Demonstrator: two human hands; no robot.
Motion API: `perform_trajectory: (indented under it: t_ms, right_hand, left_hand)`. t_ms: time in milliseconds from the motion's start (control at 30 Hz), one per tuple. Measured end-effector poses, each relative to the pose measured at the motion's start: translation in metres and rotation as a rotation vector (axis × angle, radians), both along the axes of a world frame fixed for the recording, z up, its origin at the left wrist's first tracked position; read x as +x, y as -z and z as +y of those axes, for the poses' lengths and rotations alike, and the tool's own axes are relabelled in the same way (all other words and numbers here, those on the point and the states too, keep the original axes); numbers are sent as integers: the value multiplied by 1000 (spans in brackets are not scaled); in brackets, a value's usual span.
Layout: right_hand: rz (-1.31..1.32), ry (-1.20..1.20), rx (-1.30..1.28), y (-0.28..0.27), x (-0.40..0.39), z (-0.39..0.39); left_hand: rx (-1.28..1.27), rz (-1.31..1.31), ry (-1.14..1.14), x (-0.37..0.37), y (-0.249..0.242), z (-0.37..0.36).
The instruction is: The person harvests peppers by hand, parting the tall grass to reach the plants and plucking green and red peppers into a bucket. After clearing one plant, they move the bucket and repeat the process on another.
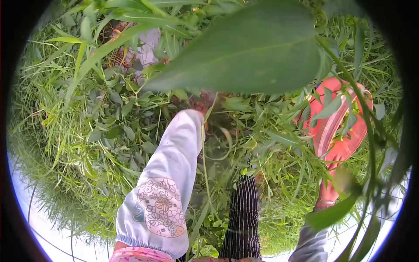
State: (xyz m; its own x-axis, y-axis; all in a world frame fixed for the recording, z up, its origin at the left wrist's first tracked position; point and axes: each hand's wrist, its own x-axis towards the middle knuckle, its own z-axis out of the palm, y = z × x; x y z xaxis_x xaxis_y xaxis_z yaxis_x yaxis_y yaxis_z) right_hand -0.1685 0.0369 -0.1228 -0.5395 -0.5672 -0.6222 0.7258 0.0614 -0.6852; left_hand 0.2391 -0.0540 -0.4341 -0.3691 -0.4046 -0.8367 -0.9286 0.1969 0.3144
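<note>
My left hand (201, 101) reaches forward among the leafy plants at the centre. Its white sleeve, with a printed flower patch, covers the wrist, and stems and a large leaf hide most of its fingers. At the right, my right hand (330, 179) is at the near end of a red bag (325, 126) and seems to grip it. The bag gapes along its zip, and small green pieces show inside. Foliage and the bag cover much of this hand's fingers. A large green leaf (244, 52) hangs close to the camera.
Dense grass (48, 126) and leafy plants surround both arms. A leg in dark striped trousers (242, 214) stands at the bottom centre. Near the right edge a blurred stem (371, 148) droops in front of the bag. A pale patch (149, 46) shows through the leaves at upper left.
</note>
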Motion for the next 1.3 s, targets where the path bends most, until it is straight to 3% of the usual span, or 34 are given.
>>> perform_trajectory:
  t_ms: [67, 100, 167, 200, 233, 267, 333, 433, 500, 567, 667, 700, 767, 833, 867, 900, 1000, 1100, 1167, 1200, 1267, 1300]
  right_hand:
    - [-364, -31, -203, -16, 27, 11]
    - [-134, -75, -111, -23, 70, 0]
    - [-418, -412, -157, -29, 142, -28]
    - [-320, -620, 93, -28, 157, -24]
    - [-50, -968, 371, -27, 192, -51]
    - [-8, -1184, 324, -14, 214, -65]
    - [548, -1426, 164, 30, 253, -84]
    - [988, -1551, 39, 118, 273, -119]
    - [994, -1649, 140, 157, 252, -133]
    - [824, -1787, 244, 189, 254, -147]
    - [564, -1675, 412, 271, 261, -119]
    - [369, -1435, 465, 264, 279, -122]
    - [1, -936, 533, 240, 320, -117]
    - [-163, -816, 473, 234, 343, -119]
    - [-76, -863, 455, 231, 355, -119]
    - [114, -1055, 407, 221, 366, -123]
    - [659, -1332, 102, 199, 406, -115]
    - [1068, -1667, -140, 171, 437, -123]
    - [1001, -1717, -118, 167, 444, -133]
    - [1011, -1711, 90, 182, 447, -132]
    - [1077, -1560, -364, 219, 422, -145]
    - [913, -1626, -179, 212, 405, -173]
  left_hand:
    - [95, -5, 35, 9, -13, 9]
    - [136, -4, 53, 14, -19, 15]
    - [226, -5, 83, 24, -32, 27]
    - [261, 1, 96, 30, -38, 35]
    - [284, 1, 107, 36, -43, 41]
    - [309, 3, 108, 43, -49, 45]
    - [314, 18, 69, 55, -65, 44]
    - [256, 48, -145, 78, -100, 37]
    - [185, 78, -138, 70, -98, 68]
    - [140, 86, -57, 85, -89, 88]
    - [-20, 145, -159, 81, -121, 79]
    - [-103, 154, -127, 85, -120, 84]
    - [-16, 72, -233, 89, -77, 128]
    - [-50, 129, -239, 94, -70, 128]
    - [-125, 234, -189, 100, -73, 128]
    - [-196, 343, -139, 101, -82, 123]
    - [-493, 288, -194, 81, -97, 112]
    - [-478, 270, -152, 68, -100, 73]
    - [-347, 245, -62, 66, -104, 39]
    - [-274, 228, -24, 68, -107, 22]
    - [-134, 178, 15, 75, -108, -1]
    - [-58, 152, 8, 77, -106, -8]
